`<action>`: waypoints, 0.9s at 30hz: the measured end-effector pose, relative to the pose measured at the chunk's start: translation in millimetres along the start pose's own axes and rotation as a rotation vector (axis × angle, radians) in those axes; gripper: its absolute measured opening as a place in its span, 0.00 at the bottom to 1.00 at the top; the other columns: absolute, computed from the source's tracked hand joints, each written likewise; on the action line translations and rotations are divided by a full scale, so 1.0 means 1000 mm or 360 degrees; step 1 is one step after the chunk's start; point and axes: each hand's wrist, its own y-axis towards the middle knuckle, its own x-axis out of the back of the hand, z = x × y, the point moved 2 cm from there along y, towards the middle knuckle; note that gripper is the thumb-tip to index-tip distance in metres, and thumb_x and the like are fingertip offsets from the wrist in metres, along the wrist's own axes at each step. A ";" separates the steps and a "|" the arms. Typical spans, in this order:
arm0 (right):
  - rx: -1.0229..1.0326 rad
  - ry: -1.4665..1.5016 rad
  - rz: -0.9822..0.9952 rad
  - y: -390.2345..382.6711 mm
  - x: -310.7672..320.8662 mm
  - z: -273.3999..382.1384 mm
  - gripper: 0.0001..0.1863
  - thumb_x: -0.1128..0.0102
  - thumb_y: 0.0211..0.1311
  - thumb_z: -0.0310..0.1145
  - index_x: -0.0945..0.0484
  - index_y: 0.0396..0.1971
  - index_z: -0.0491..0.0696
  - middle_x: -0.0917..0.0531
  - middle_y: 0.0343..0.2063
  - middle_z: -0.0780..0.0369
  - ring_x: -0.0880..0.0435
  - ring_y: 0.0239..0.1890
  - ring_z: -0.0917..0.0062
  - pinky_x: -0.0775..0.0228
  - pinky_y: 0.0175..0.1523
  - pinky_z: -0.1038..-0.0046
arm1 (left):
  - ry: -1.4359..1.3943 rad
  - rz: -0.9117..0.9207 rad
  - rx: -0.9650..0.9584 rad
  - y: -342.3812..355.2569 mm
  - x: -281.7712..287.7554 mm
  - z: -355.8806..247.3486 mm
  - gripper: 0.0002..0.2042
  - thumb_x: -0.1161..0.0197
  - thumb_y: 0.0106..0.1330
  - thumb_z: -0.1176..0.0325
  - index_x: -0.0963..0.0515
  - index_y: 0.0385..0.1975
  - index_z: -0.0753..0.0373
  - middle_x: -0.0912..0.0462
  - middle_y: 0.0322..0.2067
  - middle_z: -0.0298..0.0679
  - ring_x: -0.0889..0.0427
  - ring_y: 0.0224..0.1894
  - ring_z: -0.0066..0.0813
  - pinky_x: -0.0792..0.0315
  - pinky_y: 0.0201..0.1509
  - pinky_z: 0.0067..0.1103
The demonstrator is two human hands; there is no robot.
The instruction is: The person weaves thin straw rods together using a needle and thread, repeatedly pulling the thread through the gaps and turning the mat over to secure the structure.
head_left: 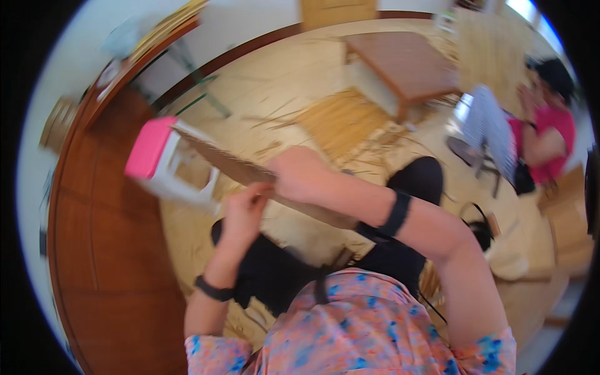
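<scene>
A long brown flat piece with a frayed, bristly upper edge [215,157] runs diagonally above my dark-trousered legs, its middle in my two hands. My right hand [294,177] is closed round the piece, its fingers mostly hidden behind the back of the hand. Just below and left of it, my left hand [247,209] has its fingers curled against the lower edge of the piece, pinching it. Beyond the piece's left end stands a white stool with a pink seat [150,147].
A wooden cabinet [100,250] fills the left side. A low brown table [403,59] stands at the back, near a straw mat [337,119] and scattered strips. A person in pink [550,144] sits at right, near cardboard [562,231] and a black bag [478,228].
</scene>
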 end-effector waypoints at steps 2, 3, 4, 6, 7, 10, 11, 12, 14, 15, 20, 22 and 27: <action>0.0022 -0.0050 0.0292 0.002 -0.019 0.009 0.10 0.37 0.48 0.32 0.16 0.30 0.45 0.16 0.26 0.47 0.15 0.35 0.50 0.22 0.42 0.55 | -0.0070 -0.0015 0.0130 -0.027 -0.009 0.016 0.07 0.36 0.66 0.75 0.16 0.41 0.64 0.14 0.30 0.47 0.16 0.29 0.33 0.23 0.37 0.25; 0.0094 -0.0041 0.0379 -0.002 -0.027 0.014 0.10 0.37 0.48 0.31 0.16 0.31 0.44 0.16 0.26 0.47 0.15 0.35 0.50 0.22 0.41 0.55 | -0.0129 -0.0038 0.0163 -0.038 -0.017 0.019 0.07 0.36 0.66 0.75 0.16 0.41 0.64 0.14 0.29 0.46 0.18 0.27 0.29 0.24 0.35 0.24; 0.0157 -0.0024 0.0430 -0.003 -0.035 0.020 0.10 0.37 0.47 0.30 0.16 0.31 0.43 0.16 0.26 0.47 0.15 0.35 0.50 0.22 0.41 0.55 | -0.0264 -0.0054 0.0228 -0.050 -0.020 0.026 0.07 0.36 0.66 0.75 0.16 0.41 0.64 0.15 0.27 0.45 0.19 0.27 0.26 0.25 0.34 0.23; 0.0244 -0.0007 0.0556 0.000 -0.045 0.029 0.10 0.37 0.47 0.30 0.16 0.31 0.42 0.16 0.26 0.47 0.14 0.34 0.50 0.21 0.41 0.56 | -0.0423 -0.0022 0.0448 -0.065 -0.020 0.036 0.07 0.36 0.66 0.75 0.16 0.42 0.64 0.16 0.25 0.44 0.20 0.25 0.22 0.26 0.32 0.21; 0.0277 -0.0004 0.0619 0.002 -0.048 0.032 0.10 0.36 0.48 0.30 0.15 0.30 0.41 0.15 0.26 0.47 0.14 0.34 0.51 0.21 0.41 0.57 | -0.0447 -0.0008 0.0526 -0.071 -0.019 0.041 0.07 0.36 0.66 0.75 0.17 0.42 0.64 0.17 0.24 0.43 0.20 0.25 0.21 0.26 0.32 0.20; 0.0310 0.0226 0.0717 -0.008 -0.036 0.030 0.11 0.37 0.48 0.29 0.16 0.33 0.41 0.15 0.27 0.47 0.15 0.33 0.51 0.21 0.40 0.58 | -0.0450 -0.0043 0.0543 -0.089 -0.016 0.036 0.06 0.36 0.67 0.75 0.17 0.41 0.65 0.18 0.22 0.41 0.22 0.23 0.19 0.27 0.30 0.19; 0.0302 0.0323 0.0758 -0.013 -0.032 0.026 0.12 0.38 0.48 0.28 0.16 0.35 0.41 0.15 0.27 0.47 0.15 0.33 0.50 0.21 0.40 0.58 | -0.0438 -0.0073 0.0507 -0.095 -0.015 0.034 0.06 0.37 0.67 0.76 0.17 0.41 0.65 0.18 0.22 0.41 0.22 0.23 0.19 0.28 0.29 0.18; 0.0274 0.0433 0.0882 -0.020 -0.028 0.021 0.14 0.40 0.51 0.26 0.17 0.40 0.42 0.15 0.28 0.48 0.15 0.33 0.51 0.21 0.40 0.59 | -0.0454 -0.0072 0.0540 -0.102 -0.015 0.032 0.06 0.37 0.67 0.77 0.17 0.41 0.66 0.18 0.23 0.41 0.21 0.23 0.20 0.27 0.30 0.18; 0.0302 0.0696 0.1057 -0.034 -0.024 0.008 0.20 0.44 0.56 0.24 0.18 0.50 0.43 0.14 0.29 0.50 0.14 0.34 0.53 0.21 0.41 0.60 | -0.0532 -0.0108 0.0553 -0.112 -0.016 0.030 0.06 0.37 0.67 0.77 0.17 0.41 0.66 0.17 0.24 0.41 0.19 0.23 0.21 0.27 0.30 0.18; 0.0315 0.0763 0.0997 -0.038 -0.028 0.004 0.20 0.45 0.56 0.23 0.19 0.51 0.42 0.14 0.31 0.51 0.14 0.35 0.53 0.21 0.42 0.61 | -0.0564 -0.0115 0.0563 -0.116 -0.017 0.031 0.06 0.37 0.67 0.77 0.17 0.41 0.66 0.17 0.24 0.40 0.19 0.23 0.22 0.27 0.30 0.18; 0.0410 0.1202 0.0651 -0.065 -0.062 -0.009 0.22 0.47 0.60 0.20 0.21 0.55 0.43 0.16 0.44 0.49 0.14 0.43 0.56 0.21 0.49 0.66 | -0.0517 -0.0101 0.0541 -0.130 -0.012 0.034 0.07 0.36 0.64 0.80 0.17 0.39 0.67 0.16 0.25 0.40 0.17 0.24 0.26 0.26 0.29 0.19; 0.0420 0.1302 0.0536 -0.073 -0.076 -0.010 0.21 0.45 0.61 0.21 0.21 0.56 0.44 0.18 0.46 0.50 0.15 0.44 0.57 0.22 0.48 0.65 | -0.0464 -0.0077 0.0526 -0.135 -0.007 0.036 0.06 0.36 0.62 0.81 0.17 0.38 0.68 0.16 0.25 0.41 0.17 0.23 0.27 0.26 0.28 0.19; 0.0389 0.1555 0.0571 -0.083 -0.100 -0.006 0.23 0.41 0.61 0.23 0.22 0.58 0.46 0.21 0.49 0.54 0.17 0.44 0.61 0.22 0.46 0.67 | -0.0404 0.0032 0.0505 -0.147 0.001 0.043 0.04 0.34 0.60 0.82 0.17 0.33 0.68 0.18 0.22 0.41 0.18 0.21 0.28 0.28 0.26 0.20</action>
